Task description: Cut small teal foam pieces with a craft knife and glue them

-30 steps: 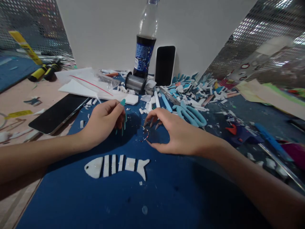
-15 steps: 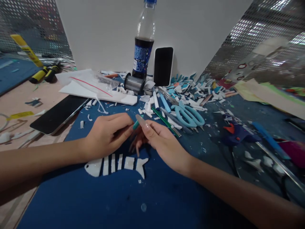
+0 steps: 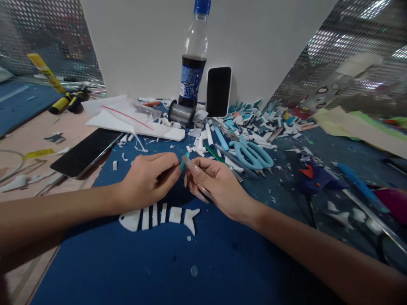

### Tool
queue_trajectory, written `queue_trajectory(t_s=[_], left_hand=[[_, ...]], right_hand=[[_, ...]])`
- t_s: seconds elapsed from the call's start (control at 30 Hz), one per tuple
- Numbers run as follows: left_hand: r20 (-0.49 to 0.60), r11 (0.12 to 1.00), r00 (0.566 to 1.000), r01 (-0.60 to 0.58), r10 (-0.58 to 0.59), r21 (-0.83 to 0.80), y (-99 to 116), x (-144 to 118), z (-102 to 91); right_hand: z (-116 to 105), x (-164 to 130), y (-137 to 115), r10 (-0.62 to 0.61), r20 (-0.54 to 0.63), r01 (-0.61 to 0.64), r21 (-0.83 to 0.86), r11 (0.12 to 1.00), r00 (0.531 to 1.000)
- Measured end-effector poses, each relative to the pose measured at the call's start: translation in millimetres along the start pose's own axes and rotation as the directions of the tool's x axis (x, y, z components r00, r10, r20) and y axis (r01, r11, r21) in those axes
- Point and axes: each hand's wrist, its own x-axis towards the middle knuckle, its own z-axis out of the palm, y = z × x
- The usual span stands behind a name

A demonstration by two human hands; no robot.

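My left hand (image 3: 149, 180), with teal nails, and my right hand (image 3: 219, 184), with long pale nails, meet fingertip to fingertip just above the blue mat (image 3: 190, 262). Both are closed in a pinch on a thin wire, which is almost wholly hidden between the fingers. Just in front of the hands lies a white foam fish (image 3: 159, 217), cut into several cross strips and laid flat on the mat.
Behind the hands are light-blue scissors (image 3: 252, 154), pens, a green pencil (image 3: 211, 152) and a heap of foam scraps (image 3: 263, 116). A cola bottle (image 3: 192, 72), an upright phone (image 3: 218, 91) and a wire spool (image 3: 180, 113) stand at the back. A dark phone (image 3: 85, 151) lies left, a glue gun (image 3: 314, 178) right.
The hands were apart with a small wire loop lying on the mat by my right hand. They have come together and pinched; the loop no longer lies on the mat.
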Motion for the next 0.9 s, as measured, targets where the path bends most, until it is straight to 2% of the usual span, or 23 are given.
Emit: queue_trajectory(t_s=[0.17, 0.3, 0.37, 0.43, 0.53, 0.63, 0.7, 0.8, 0.9], left_hand=[[-0.02, 0.999, 0.999, 0.032, -0.032, -0.017, 0, 0, -0.5], [0.052, 0.995, 0.997, 0.064, -0.06, -0.08, 1, -1, -2.9], [0.05, 0.989, 0.993, 0.116, -0.112, -0.091, -4, -1, -5.0], [-0.016, 0.982, 0.982, 0.185, -0.186, -0.041, -12, 2, -7.0], [-0.122, 0.953, 0.966, 0.249, -0.23, 0.174, -30, 10, -7.8], [-0.018, 0.908, 0.996, 0.089, -0.09, 0.408, -45, 17, -4.9], [0.073, 0.873, 0.997, -0.004, -0.037, 0.488, -50, 20, -1.9], [0.171, 0.844, 0.985, -0.068, -0.028, 0.532, -52, 22, 1.9], [0.244, 0.861, 0.969, -0.095, -0.034, 0.499, -52, 25, 3.9]], right_hand=[[-1, 0, 2, -0.072, -0.007, 0.072, -0.032, 0.997, 0.997], [-1, 0, 3, -0.077, -0.05, 0.077, -0.015, 0.997, 0.996], [-2, 0, 3, -0.062, -0.1, 0.062, -0.002, 0.998, 0.993], [-3, -1, 4, -0.069, -0.163, 0.069, -0.005, 0.998, 0.984], [-5, -2, 4, -0.101, -0.245, 0.095, -0.038, 0.995, 0.964], [-5, -3, 5, -0.093, -0.269, 0.075, -0.078, 0.994, 0.959], [-6, -3, 5, -0.087, -0.27, 0.068, -0.082, 0.994, 0.959], [-6, -3, 7, -0.08, -0.268, 0.066, -0.063, 0.996, 0.96], [-7, -3, 8, -0.07, -0.265, 0.058, -0.053, 0.997, 0.962]])
